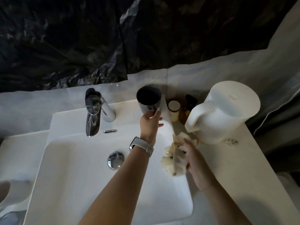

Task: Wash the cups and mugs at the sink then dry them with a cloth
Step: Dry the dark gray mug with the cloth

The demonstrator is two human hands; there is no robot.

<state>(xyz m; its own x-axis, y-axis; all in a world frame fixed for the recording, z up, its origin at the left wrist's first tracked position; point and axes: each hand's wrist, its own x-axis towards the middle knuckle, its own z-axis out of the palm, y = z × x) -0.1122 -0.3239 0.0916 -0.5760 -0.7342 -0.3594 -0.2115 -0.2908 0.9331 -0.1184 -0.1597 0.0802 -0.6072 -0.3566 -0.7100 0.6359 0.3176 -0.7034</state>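
A dark mug [148,98] stands upright on the back ledge of the white sink [65,176], right of the tap. My left hand [151,122], with a grey watch on its wrist, is closed on the mug's handle. My right hand [193,158] grips a crumpled cream cloth [175,161] with dark spots, over the sink's right rim.
A chrome tap [97,109] partly wrapped in dark plastic stands at the back left, and a chrome drain plug [115,159] sits in the basin. A white kettle [225,111], a small jar [173,109] and an amber bottle [186,111] crowd the right counter. Black sheeting hangs behind.
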